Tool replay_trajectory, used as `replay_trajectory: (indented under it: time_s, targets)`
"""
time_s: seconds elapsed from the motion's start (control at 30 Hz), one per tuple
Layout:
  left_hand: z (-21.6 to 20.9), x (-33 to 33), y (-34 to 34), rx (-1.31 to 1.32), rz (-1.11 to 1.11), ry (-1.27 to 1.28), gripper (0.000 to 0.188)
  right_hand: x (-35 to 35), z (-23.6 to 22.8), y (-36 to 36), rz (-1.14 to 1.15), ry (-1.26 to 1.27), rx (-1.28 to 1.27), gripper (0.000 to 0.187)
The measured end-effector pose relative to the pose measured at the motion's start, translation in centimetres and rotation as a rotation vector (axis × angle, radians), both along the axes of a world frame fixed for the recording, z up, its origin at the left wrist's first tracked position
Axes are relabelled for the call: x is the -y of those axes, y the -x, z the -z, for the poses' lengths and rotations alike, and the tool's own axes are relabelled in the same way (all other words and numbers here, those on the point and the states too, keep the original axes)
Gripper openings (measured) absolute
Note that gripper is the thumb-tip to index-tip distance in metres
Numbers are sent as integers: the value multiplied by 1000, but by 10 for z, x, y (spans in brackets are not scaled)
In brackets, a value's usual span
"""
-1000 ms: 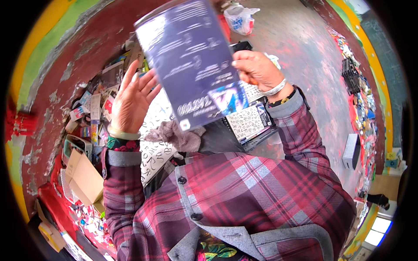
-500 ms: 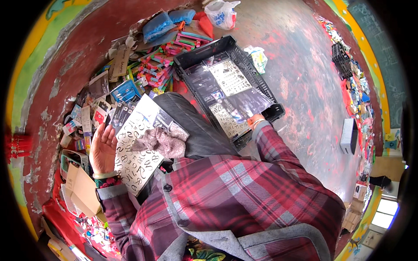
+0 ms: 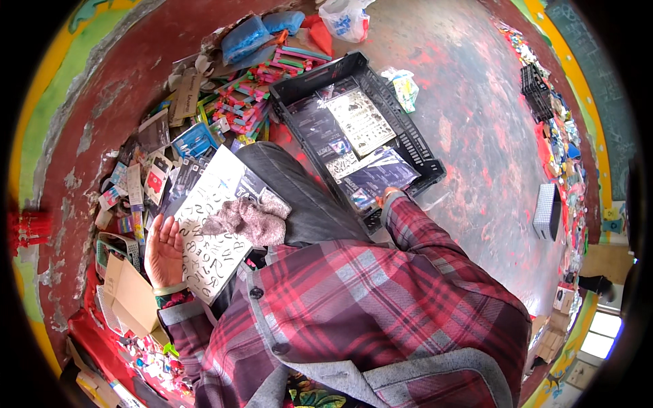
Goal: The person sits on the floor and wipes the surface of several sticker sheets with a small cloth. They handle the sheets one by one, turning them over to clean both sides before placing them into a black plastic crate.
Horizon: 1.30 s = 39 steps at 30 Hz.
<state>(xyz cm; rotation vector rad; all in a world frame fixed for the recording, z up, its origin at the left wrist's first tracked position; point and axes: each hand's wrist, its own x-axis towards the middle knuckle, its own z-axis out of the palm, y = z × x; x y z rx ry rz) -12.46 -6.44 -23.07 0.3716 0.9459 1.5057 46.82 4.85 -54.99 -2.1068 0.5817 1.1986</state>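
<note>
Dark printed sheet [image 3: 382, 173], in the near end of the black crate [image 3: 415, 136], with right hand [image 3: 389, 195] at its near edge; cannot tell whether pinching or let go. Left hand [image 3: 165, 255] spread and unloaded, beside the white lettered sheet [image 3: 204, 262] at left. Step in hand, seemingly: laying flat. Next move probably calls for straightening, then drawing clear.
</note>
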Motion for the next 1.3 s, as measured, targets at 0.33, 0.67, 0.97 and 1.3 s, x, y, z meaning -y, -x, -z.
replay_trajectory:
  time_s: [0.33,0.67,0.97,1.3]
  targets:
    - [-21,2,-10,-107,-31,-122,47,-10,-28,15,-344,-93,-134,22]
    - [-27,31,15,-214,-130,-89,50,-88,-239,142,-1169,-864,280,32]
    - [-1,53,12,-609,-588,254,32,6,-388,288,-2274,-1821,778,55]
    - [2,68,-31,-226,-385,125,23,-17,-361,305,-2206,-1656,527,33]
